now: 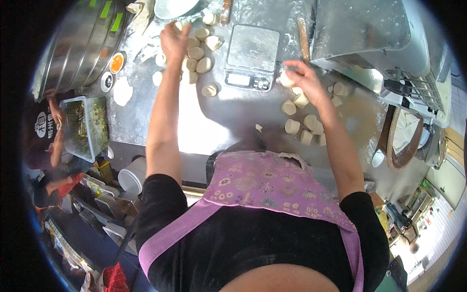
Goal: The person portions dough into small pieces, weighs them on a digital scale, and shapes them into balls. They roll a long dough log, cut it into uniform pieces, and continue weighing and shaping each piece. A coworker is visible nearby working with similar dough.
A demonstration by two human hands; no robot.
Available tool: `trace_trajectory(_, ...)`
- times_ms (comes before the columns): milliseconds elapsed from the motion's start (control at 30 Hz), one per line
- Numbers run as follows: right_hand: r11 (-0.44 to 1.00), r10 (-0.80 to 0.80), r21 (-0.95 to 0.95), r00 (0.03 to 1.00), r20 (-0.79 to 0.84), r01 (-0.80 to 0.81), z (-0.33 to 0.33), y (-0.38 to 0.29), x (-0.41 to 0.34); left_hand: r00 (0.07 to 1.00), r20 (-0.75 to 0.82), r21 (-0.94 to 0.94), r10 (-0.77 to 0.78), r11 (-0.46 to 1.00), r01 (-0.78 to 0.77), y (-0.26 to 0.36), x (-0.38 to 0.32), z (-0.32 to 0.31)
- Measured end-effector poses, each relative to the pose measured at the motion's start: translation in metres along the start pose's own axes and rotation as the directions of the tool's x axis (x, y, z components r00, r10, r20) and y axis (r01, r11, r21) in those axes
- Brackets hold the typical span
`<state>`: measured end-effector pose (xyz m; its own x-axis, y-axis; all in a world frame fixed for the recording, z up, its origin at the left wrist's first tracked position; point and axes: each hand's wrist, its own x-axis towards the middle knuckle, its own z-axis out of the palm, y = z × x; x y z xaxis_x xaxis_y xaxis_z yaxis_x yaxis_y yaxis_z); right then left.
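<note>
My left hand (174,41) is at the far left part of the steel worktop (233,113), with a pale dough piece (180,25) between thumb and fingers. Several more cut dough pieces (196,53) lie in a loose cluster beside and below it. Right of the digital kitchen scale (252,49), my right hand (305,81) grips another dough piece (286,79). Under and in front of that hand sits a second group of dough pieces (292,126), some partly hidden by my forearm. The scale's platform holds nothing.
Stacked steel steamers (78,47), a tub of chopped greens (85,124) and two small bowls, one with orange bits (116,62), stand left. Rolling pins (303,38) lie at the back. A steel machine (361,33) borders the right. Another person's hands (57,116) work at far left.
</note>
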<state>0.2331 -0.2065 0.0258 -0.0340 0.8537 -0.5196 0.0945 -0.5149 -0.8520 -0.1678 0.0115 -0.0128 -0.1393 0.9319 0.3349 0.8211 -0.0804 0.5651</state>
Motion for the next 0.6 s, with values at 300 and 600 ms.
trace_trajectory(300, 0.722, -0.515, -0.587, 0.851, -0.103, 0.366, 0.092, -0.034, 0.07, 0.98, 0.195, 0.226, -0.037, 0.974, -0.008, -0.026, 0.033, 0.047)
trace_trajectory(600, 0.6, -0.379, -0.75, 0.925, 0.042, 0.28, 0.001, -0.015, -0.02, 0.966, 0.155, -0.041, 0.205, 0.979, -0.201, 0.005, 0.001, -0.001)
